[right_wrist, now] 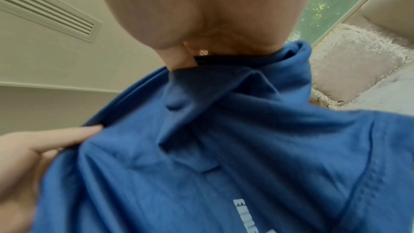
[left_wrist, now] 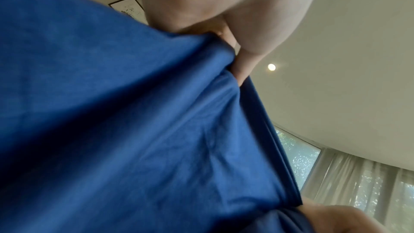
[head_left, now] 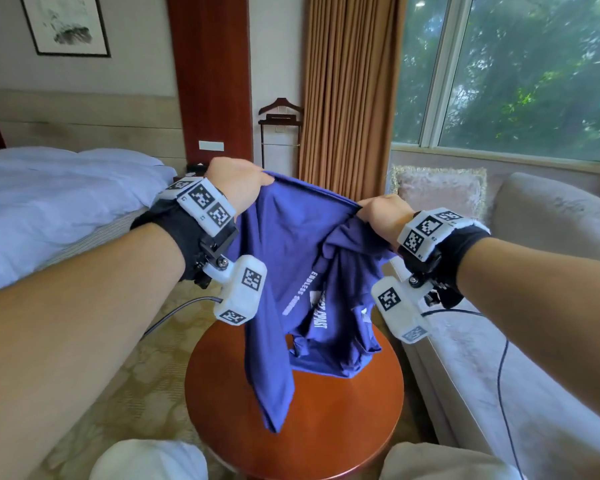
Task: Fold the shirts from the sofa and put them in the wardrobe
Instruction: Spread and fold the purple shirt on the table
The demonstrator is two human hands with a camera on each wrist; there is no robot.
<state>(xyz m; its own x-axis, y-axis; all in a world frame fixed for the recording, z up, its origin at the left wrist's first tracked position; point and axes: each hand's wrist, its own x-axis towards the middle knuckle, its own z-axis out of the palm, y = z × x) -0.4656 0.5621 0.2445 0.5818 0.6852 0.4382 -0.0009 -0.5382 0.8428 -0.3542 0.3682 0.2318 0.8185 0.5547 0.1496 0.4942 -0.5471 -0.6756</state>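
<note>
A blue shirt (head_left: 291, 265) with white lettering hangs in the air between both hands, above a round wooden table (head_left: 343, 427). My left hand (head_left: 238, 183) grips its upper edge at the left. My right hand (head_left: 378, 211) grips the edge at the right, where the cloth bunches. The stretched hem runs between them. In the left wrist view the left hand (left_wrist: 226, 49) pinches the blue shirt (left_wrist: 134, 130). The right wrist view has the right hand (right_wrist: 190, 56) clamped on a fold of the shirt (right_wrist: 224, 148). The shirt's lower end touches the table.
A grey sofa (head_left: 499, 358) with a pale cushion (head_left: 440, 195) stands at the right under the window. A bed (head_left: 49, 202) with white bedding lies at the left. A valet stand (head_left: 279, 133) and brown curtain are behind. Cables hang from both wrists.
</note>
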